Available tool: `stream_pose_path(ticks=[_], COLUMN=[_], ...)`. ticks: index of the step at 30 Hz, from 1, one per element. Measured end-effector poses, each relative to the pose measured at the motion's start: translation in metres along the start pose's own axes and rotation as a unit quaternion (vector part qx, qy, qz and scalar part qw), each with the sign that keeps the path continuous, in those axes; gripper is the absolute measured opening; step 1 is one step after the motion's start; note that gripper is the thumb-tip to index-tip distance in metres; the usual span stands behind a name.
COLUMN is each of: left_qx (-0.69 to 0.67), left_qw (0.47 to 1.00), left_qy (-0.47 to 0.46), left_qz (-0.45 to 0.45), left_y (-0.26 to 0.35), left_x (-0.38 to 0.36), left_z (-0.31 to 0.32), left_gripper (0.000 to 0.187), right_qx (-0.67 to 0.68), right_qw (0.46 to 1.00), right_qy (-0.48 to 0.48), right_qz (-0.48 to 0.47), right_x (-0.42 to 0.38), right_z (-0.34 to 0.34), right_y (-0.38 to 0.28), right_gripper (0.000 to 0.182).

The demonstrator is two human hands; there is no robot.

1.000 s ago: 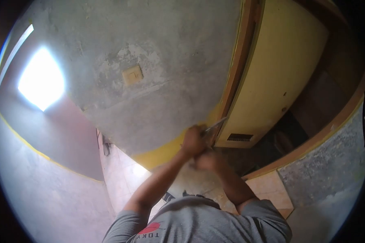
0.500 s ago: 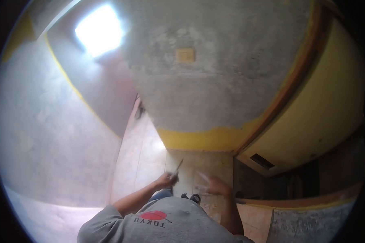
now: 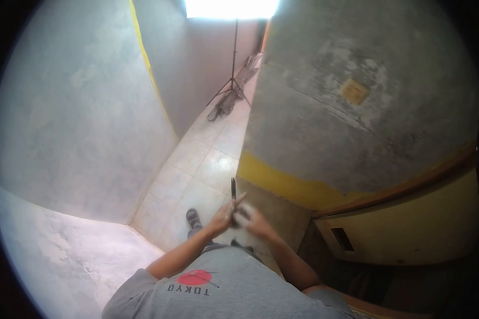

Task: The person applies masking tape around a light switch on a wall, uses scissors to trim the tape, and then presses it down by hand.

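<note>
My left hand (image 3: 221, 219) is closed around a thin dark pointed tool (image 3: 233, 187), its tip up and away from my body. Close against it, on the right, is my right hand (image 3: 256, 223), smeared by motion, so its fingers and anything in them cannot be made out. A short pale strip slants up between the two hands; whether it is a finger or an object is unclear. Both hands are in front of my grey shirt (image 3: 218, 287), above the tiled floor (image 3: 197, 186).
Beyond the hands a bright light panel (image 3: 231, 8) stands on a tripod (image 3: 232, 81), with a dark bag-like item (image 3: 223, 106) beside its legs. Grey walls rise left and right. A wooden box (image 3: 355, 91) is on the right wall, and a yellowish door (image 3: 399, 228) lies lower right.
The view has turned left, bringing the tripod and my sandalled foot into sight. My hands, apart before, are now together, and the tool points more directly upward.
</note>
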State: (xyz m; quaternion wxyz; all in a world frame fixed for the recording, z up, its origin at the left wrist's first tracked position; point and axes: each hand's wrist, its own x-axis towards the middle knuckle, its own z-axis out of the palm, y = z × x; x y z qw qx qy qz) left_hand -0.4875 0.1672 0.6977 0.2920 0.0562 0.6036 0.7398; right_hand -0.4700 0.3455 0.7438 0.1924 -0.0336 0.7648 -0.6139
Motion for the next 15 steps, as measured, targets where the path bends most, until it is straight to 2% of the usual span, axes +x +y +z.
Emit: stream_pose_path(ticks=[2,3,6,12,14,15], left_qx=[0.018,0.032,0.042,0.102,0.161,0.171], left_qw=[0.999,0.999,0.998,0.989,0.983,0.98], left_qy=[-0.027,-0.04,-0.054,-0.099,-0.076,-0.089], left_qz=[-0.014,-0.01,0.002,-0.038,-0.039,-0.045], left_y=[0.001,0.008,0.017,0.055,0.064,0.07], left_x=[0.006,0.007,0.015,0.04,0.047,0.058], left_z=[-0.047,-0.068,-0.137,-0.274,-0.32,-0.338], left_gripper=[0.066,0.067,0.065,0.065,0.066,0.066], right_qx=[0.146,0.165,0.12,0.191,0.089,0.101], right_qw=[0.982,0.976,0.984,0.981,0.995,0.993], right_qy=[-0.119,-0.132,-0.123,-0.016,0.025,0.039], right_qz=[0.022,0.046,0.047,0.039,0.039,0.037], right_x=[0.04,0.057,0.113,0.217,0.249,0.262], right_z=[0.019,0.03,0.069,0.123,0.123,0.129], right_y=[-0.001,-0.009,-0.016,-0.039,-0.038,-0.039], right_gripper=[0.019,0.019,0.027,0.031,0.033,0.033])
